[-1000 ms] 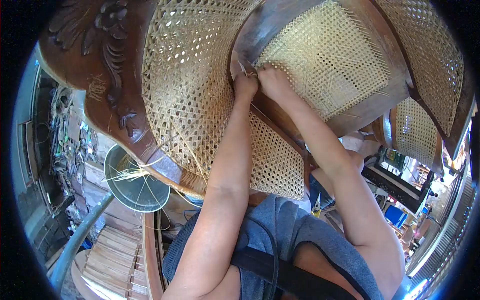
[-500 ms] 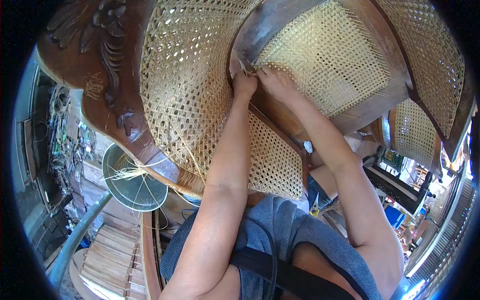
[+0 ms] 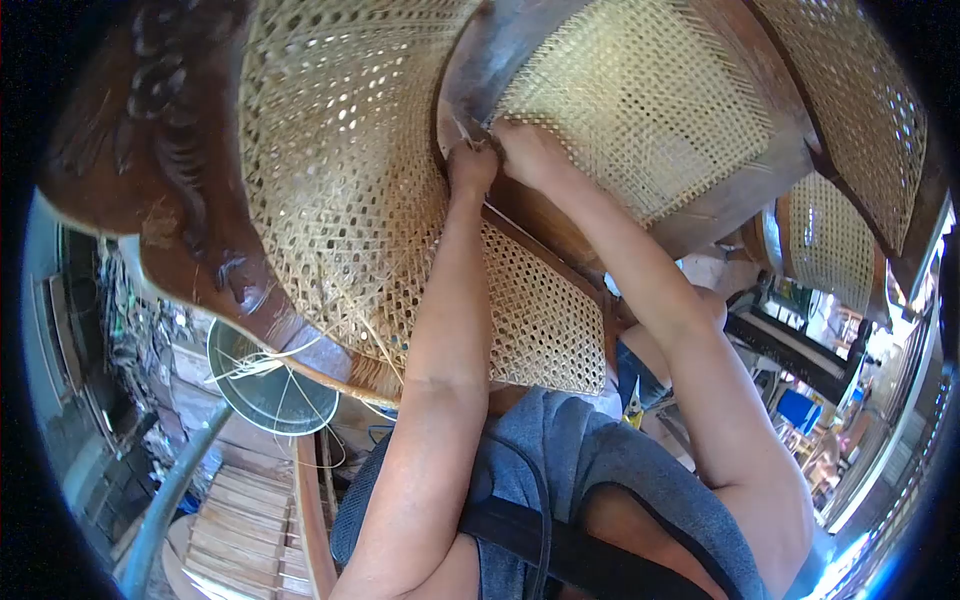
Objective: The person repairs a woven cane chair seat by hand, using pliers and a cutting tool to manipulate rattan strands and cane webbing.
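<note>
Cane seat panel (image 3: 640, 110): set in wooden seat frame (image 3: 725, 205), its near-left corner by the hands, beside curved cane backrest (image 3: 345, 190). Left hand (image 3: 472, 168): fingers closed on thin pale piece (image 3: 465, 132), strand or tool unclear. Right hand (image 3: 532, 155): at the same corner, fingers curled, grip hidden, can't tell. Handling, judged: frame heavy, stiff, best held by bare rail; cane light, springy, a bit slick, may split if kinked, pinch strands close to the weave. Looks: straw-colored open mesh, short ends along far edge, brown scuffed wood.
</note>
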